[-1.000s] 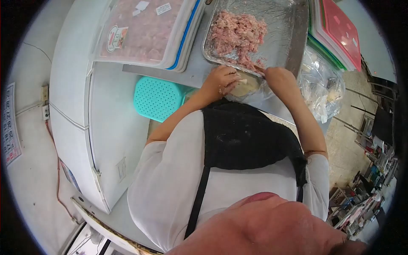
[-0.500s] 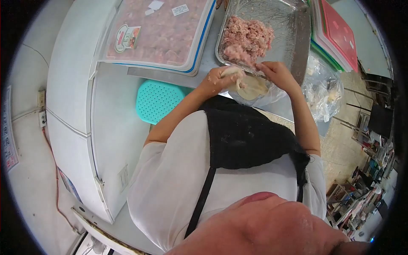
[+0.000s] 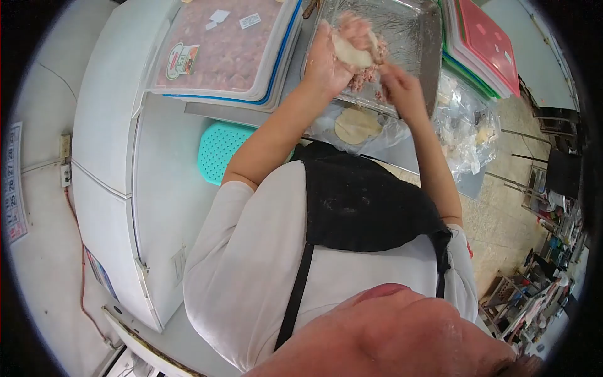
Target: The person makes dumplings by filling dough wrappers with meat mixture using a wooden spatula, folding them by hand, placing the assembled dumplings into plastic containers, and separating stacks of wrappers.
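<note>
Over the metal tray (image 3: 429,69), my left hand (image 3: 328,68) supports a pale round dough wrapper (image 3: 353,55), its fingers partly hidden behind it. Pink ground meat (image 3: 361,78) lies in the tray below, and some meat shows at the wrapper's top. My right hand (image 3: 403,93) is closed at the wrapper's right side, its fingertips blurred. Whatever it grips there is too smeared to make out. Another flat dough wrapper (image 3: 357,125) rests on clear plastic (image 3: 392,133) at the counter's near edge.
Left of the tray stands a lidded container of meat (image 3: 220,50). Colored cutting boards (image 3: 480,44) are stacked to the right, above a clear plastic bag (image 3: 468,125). A turquoise perforated piece (image 3: 221,151) sits below the counter beside a white appliance (image 3: 103,138).
My left hand has moved up over the tray with the dough wrapper, which now faces more into view. The right hand has risen slightly beside it. The flat wrapper on the plastic is now uncovered.
</note>
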Demonstrator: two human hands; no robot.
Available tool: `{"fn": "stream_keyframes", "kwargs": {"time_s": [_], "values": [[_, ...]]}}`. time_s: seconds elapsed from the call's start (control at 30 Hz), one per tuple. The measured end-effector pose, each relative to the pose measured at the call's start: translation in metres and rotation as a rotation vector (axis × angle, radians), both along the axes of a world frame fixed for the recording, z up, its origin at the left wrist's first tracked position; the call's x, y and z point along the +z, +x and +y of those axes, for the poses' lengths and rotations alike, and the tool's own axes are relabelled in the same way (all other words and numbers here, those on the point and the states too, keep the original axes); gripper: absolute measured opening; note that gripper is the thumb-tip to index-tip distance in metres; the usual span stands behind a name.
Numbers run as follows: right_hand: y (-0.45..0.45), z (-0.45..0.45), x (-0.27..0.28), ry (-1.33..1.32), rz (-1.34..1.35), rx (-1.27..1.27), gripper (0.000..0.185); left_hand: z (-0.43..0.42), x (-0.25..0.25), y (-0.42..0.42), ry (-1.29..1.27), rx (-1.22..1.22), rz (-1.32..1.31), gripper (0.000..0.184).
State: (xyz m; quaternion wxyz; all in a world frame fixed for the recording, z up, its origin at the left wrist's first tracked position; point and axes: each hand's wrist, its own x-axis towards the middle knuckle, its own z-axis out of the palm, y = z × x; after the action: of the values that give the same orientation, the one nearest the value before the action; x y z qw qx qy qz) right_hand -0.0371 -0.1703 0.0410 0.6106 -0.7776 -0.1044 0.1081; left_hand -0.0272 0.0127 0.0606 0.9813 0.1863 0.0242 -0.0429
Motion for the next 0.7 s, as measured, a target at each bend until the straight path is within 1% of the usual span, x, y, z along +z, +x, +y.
{"fn": "stream_keyframes", "kwargs": {"time_s": [0.03,0.07,0.1,0.13,0.17,0.2,0.27,0.3,0.33,0.4,0.43,0.47,0.5,0.53,0.57,0.63,0.7], "values": [[0.000,0.002,-0.010,-0.101,-0.042,0.009,0.031,0.000,-0.003,0.003,-0.083,0.017,-0.016,0.066],[0.002,-0.005,-0.019,-0.232,-0.338,0.011,0.028,0.004,-0.012,0.009,-0.167,0.036,-0.030,0.067],[0.003,-0.016,-0.013,-0.420,-0.426,0.072,0.028,0.011,-0.022,0.015,-0.250,0.058,-0.047,0.068],[0.004,-0.027,0.003,-0.607,-0.517,0.133,0.028,0.019,-0.034,0.019,-0.234,0.068,-0.095,0.070],[0.001,-0.035,0.021,-0.794,-0.604,0.194,0.029,0.024,-0.047,0.021,-0.212,0.087,-0.039,0.070],[-0.008,-0.036,0.043,-0.911,-0.509,0.217,0.028,0.025,-0.047,0.019,-0.192,0.107,0.019,0.070],[-0.010,-0.027,0.036,-0.839,-0.597,0.159,0.028,0.020,-0.048,0.020,-0.142,0.119,0.081,0.071],[-0.010,-0.026,0.034,-0.804,-0.639,0.130,0.028,0.008,-0.030,0.014,-0.112,0.111,0.089,0.071],[-0.007,-0.029,0.034,-0.848,-0.630,0.178,0.028,-0.001,-0.015,0.007,-0.081,0.103,0.098,0.071],[0.001,-0.034,0.042,-0.937,-0.610,0.284,0.029,-0.011,0.003,-0.002,-0.011,0.172,0.220,0.071],[-0.002,-0.035,0.060,-0.984,-0.614,0.290,0.029,-0.013,0.008,-0.003,0.022,0.216,0.275,0.071],[-0.012,-0.035,0.084,-1.030,-0.615,0.294,0.029,-0.013,0.002,0.000,0.041,0.222,0.246,0.071],[-0.018,-0.035,0.097,-1.075,-0.612,0.294,0.030,-0.012,-0.001,0.001,0.063,0.225,0.218,0.072],[-0.017,-0.033,0.089,-1.002,-0.623,0.297,0.029,-0.013,-0.004,0.002,0.085,0.226,0.191,0.073],[-0.014,-0.031,0.071,-0.932,-0.633,0.300,0.029,-0.016,-0.008,0.004,0.048,0.239,0.218,0.067],[-0.004,-0.036,0.054,-0.814,-0.683,0.327,0.029,-0.028,0.010,-0.002,-0.031,0.268,0.273,0.057],[0.012,-0.054,0.047,-0.709,-0.776,0.383,0.029,-0.020,-0.014,-0.003,-0.162,0.202,0.245,0.047]]}}
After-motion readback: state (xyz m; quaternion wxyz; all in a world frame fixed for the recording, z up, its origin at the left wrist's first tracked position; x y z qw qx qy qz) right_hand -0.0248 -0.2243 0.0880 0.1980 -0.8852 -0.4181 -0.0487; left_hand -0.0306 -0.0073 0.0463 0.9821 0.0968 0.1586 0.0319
